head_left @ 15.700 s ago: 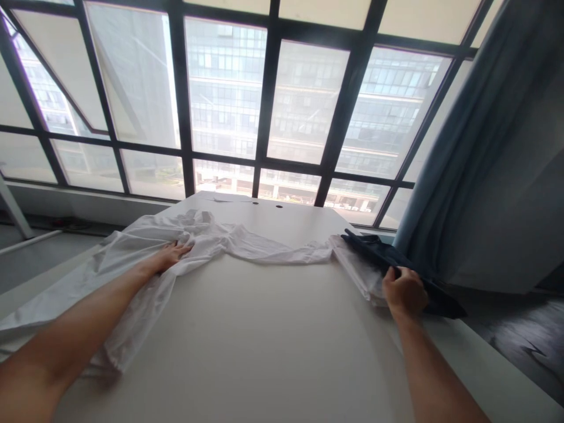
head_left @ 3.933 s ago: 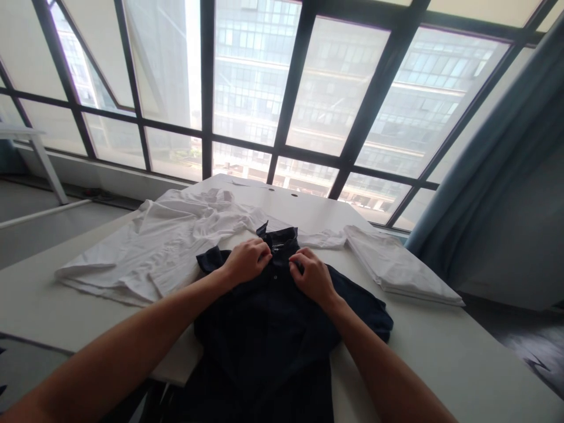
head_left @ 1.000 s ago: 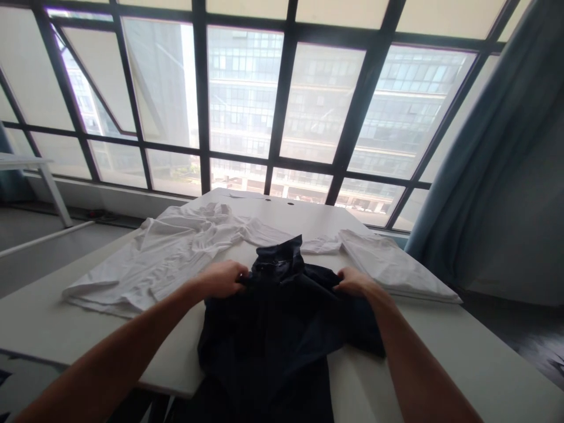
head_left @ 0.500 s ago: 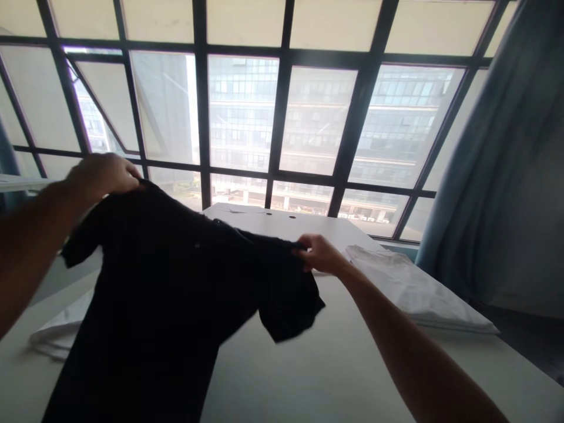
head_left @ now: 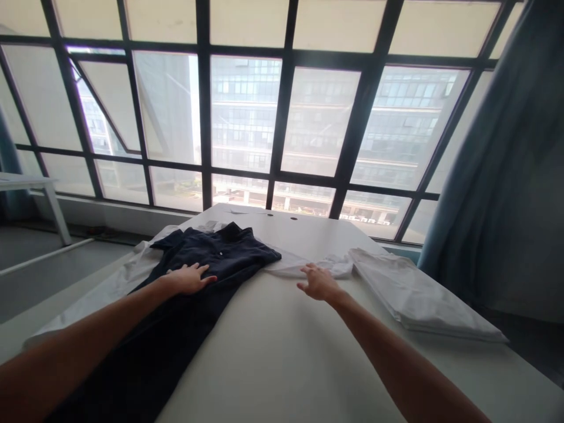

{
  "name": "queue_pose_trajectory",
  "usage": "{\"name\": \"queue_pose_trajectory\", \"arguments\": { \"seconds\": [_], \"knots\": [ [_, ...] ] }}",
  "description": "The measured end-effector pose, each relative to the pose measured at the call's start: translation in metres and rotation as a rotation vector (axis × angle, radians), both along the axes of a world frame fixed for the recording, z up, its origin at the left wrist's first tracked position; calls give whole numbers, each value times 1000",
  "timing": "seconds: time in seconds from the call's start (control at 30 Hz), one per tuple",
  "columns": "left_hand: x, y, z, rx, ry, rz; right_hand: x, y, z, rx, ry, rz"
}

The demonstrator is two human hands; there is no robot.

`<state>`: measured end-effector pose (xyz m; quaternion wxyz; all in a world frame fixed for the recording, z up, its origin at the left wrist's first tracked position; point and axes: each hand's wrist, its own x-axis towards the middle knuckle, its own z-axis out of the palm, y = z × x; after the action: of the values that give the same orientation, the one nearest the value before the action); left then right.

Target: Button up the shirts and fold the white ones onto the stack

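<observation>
A dark navy short-sleeved shirt [head_left: 229,258] with a collar and a small light button lies spread on the left part of the white table [head_left: 282,352]. Flat on its chest rests my left hand [head_left: 189,278], fingers apart. My right hand [head_left: 319,282] hovers over the table to the right of the shirt, fingers spread, with nothing in it. Just beyond that hand is the sleeve of a white garment [head_left: 291,264]. More white cloth [head_left: 106,294] shows from under the shirt's left side.
Folded white garments [head_left: 423,294] form a flat pile on the table's right side. A second white table [head_left: 55,202] stands at the far left. Behind are large windows with dark frames [head_left: 205,117], and a blue-grey curtain [head_left: 471,176] hangs at the right.
Both hands held the navy shirt up by its shoulders before. It now lies on the table; my hands have let go and come down, the left one resting on the cloth.
</observation>
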<state>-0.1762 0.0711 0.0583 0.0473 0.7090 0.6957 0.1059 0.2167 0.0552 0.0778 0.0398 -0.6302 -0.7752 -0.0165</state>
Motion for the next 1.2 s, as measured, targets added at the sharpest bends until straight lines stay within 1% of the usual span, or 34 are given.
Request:
{"name": "queue_pose_trajectory", "arguments": {
  "seconds": [0.07, 0.1, 0.17, 0.2, 0.27, 0.3, 0.4, 0.47, 0.53, 0.6, 0.67, 0.73, 0.8, 0.83, 0.87, 0.9, 0.93, 0.97, 1.0, 1.03, 1.07, 1.1, 1.13, 1.17, 1.2],
  "knots": [
    [-2, -2, -20, -167, 44, 11, 40, 0, -7, 25, -19, -176],
    [-4, -1, -26, -205, 56, 6, 62, 0, -8, 21, -14, -286],
    [-7, 9, -35, -187, 60, -10, 104, -2, -9, 18, 20, -510],
    [-7, 16, -38, -167, 59, -10, 123, -5, -9, 17, 24, -589],
    [-6, 31, -42, -123, 51, 6, 154, -12, -11, 26, 38, -676],
    [-5, 38, -44, -104, 45, 20, 166, -16, -13, 31, 47, -695],
    [3, 57, -47, -74, 23, 72, 187, -24, -19, 57, 82, -675],
    [8, 65, -47, -68, 8, 94, 192, -25, -18, 73, 117, -661],
    [10, 69, -48, -65, -7, 96, 194, -26, -7, 99, 148, -708],
    [9, 69, -48, -52, -16, 86, 191, -28, 15, 175, 152, -762],
    [7, 67, -49, -13, -27, 74, 179, -36, 44, 350, 134, -747],
    [6, 63, -48, 50, -50, 74, 155, -49, 74, 581, 128, -658],
    [12, 56, -44, 121, -77, 81, 120, -68, 101, 678, 183, -496],
    [17, 52, -41, 156, -93, 81, 100, -79, 110, 685, 236, -394],
    [24, 46, -37, 190, -114, 69, 81, -90, 117, 641, 309, -289],
    [33, 39, -33, 217, -145, 41, 64, -102, 121, 528, 396, -167],
    [42, 31, -29, 231, -190, -7, 51, -112, 122, 323, 480, -4],
    [51, 21, -25, 233, -250, -69, 41, -121, 121, 68, 526, 161],
    [61, 10, -21, 221, -325, -137, 35, -127, 116, -174, 540, 283],
    [69, -2, -18, 195, -408, -205, 34, -132, 108, -379, 521, 346],
    [77, -14, -16, 158, -489, -265, 35, -134, 98, -516, 474, 337],
    [84, -26, -15, 116, -551, -316, 39, -133, 86, -570, 408, 265],
    [90, -38, -13, 75, -585, -362, 45, -131, 72, -555, 337, 159],
    [96, -48, -12, 33, -594, -402, 51, -128, 57, -493, 263, 46],
    [101, -58, -11, -7, -592, -435, 56, -124, 42, -412, 199, -35]
  ]
}}
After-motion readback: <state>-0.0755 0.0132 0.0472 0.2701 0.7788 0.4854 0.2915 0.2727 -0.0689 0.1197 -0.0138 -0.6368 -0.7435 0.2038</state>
